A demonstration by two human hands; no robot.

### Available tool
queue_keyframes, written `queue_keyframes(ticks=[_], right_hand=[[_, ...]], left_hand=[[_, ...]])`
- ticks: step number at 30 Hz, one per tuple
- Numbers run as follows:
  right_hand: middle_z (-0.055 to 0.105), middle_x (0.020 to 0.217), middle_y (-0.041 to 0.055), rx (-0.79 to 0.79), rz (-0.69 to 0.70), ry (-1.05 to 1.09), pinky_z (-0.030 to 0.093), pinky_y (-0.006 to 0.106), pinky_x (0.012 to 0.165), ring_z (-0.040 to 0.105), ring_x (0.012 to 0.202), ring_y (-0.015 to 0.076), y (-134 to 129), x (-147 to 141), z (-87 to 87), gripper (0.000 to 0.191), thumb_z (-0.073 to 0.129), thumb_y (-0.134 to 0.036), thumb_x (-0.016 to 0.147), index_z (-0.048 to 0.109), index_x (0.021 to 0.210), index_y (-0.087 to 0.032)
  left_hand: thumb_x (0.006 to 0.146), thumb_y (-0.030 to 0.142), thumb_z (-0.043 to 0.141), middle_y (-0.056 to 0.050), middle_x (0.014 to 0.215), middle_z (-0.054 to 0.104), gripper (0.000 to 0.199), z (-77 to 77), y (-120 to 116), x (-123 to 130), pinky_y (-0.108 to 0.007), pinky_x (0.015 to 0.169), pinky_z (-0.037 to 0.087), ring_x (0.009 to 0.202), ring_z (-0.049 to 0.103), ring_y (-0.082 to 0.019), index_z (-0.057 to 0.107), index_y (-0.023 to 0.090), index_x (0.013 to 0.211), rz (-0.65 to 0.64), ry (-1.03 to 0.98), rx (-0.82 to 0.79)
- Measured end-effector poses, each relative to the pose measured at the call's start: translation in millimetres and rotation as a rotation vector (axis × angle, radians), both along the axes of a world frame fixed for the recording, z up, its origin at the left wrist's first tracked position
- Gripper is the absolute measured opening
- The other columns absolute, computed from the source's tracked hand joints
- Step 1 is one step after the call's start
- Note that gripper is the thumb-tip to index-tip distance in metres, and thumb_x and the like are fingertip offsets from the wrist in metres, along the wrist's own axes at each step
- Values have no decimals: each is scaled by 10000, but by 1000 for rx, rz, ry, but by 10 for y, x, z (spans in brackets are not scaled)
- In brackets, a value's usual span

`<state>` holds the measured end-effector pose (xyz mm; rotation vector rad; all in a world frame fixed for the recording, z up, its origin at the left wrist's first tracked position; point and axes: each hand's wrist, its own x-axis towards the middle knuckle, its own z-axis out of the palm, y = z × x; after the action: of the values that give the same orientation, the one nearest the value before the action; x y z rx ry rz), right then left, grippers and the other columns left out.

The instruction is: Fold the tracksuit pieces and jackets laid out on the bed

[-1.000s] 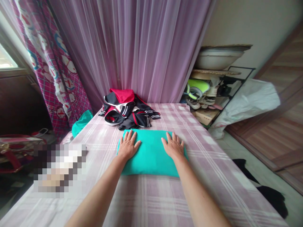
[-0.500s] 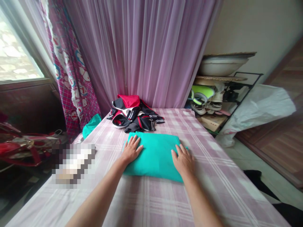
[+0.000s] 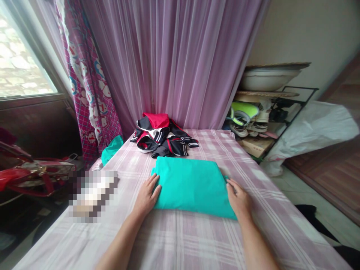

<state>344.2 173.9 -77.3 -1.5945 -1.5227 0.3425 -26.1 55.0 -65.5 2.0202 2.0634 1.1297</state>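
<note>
A folded teal cloth (image 3: 191, 187) lies flat on the bed-like surface in front of me, in a neat rectangle. My left hand (image 3: 146, 194) rests at its left edge, open, with the fingertips and thumb on the cloth. At the right edge my right hand (image 3: 239, 198) has its fingers bent around the side, closed on a small bit of fabric that sticks out there. Just beyond the cloth sits a heap of clothing, a black, red and white jacket (image 3: 163, 137) with striped cuffs.
A plaid sheet (image 3: 180, 240) covers the surface. A blurred-out patch (image 3: 94, 195) hides something at the left. Purple curtains (image 3: 180, 67) hang behind. On the right stand a rack (image 3: 300, 107) with shoes, a basin (image 3: 270, 78) and a white plastic bag (image 3: 317, 123).
Both hands have slid outward from the top of the teal cloth to its side edges. The right fingers have curled at the right edge. The view has shifted slightly.
</note>
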Motion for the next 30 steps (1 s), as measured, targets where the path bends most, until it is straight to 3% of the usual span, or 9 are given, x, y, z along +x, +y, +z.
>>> queue_keyframes(ticks=[8,13,21,30], right_hand=[[754,1061,130,-129,-77,-115,529,401,839,684,941,296,5,-6,-33,566,387,-522,816,753,1101,-198],[731,1112,155,-105,-77,-230,519,407,871,663,1005,298,32,-14,-41,601,351,-507,855,715,1180,-157],[710,1182,158,-169,-52,-263,485,412,950,643,1095,296,22,-24,5,623,312,-494,880,693,1230,-146],[722,1151,156,-159,-61,-266,499,408,918,658,1055,296,21,-19,-2,606,326,-486,880,700,1221,-152]], left_hand=[[953,415,474,-92,1421,580,434,-24,-41,2,-443,1121,433,1303,547,-229,606,239,1327,8,-111,5],[943,439,492,-103,1447,551,457,-64,-35,19,-443,1127,427,1321,530,-244,599,230,1334,70,-133,5],[945,435,487,-110,1424,570,455,-63,-28,25,-461,1120,433,1310,538,-250,600,225,1332,62,-105,7],[943,430,493,-105,1421,574,452,-41,-35,20,-462,1114,441,1301,546,-247,599,231,1334,53,-99,1]])
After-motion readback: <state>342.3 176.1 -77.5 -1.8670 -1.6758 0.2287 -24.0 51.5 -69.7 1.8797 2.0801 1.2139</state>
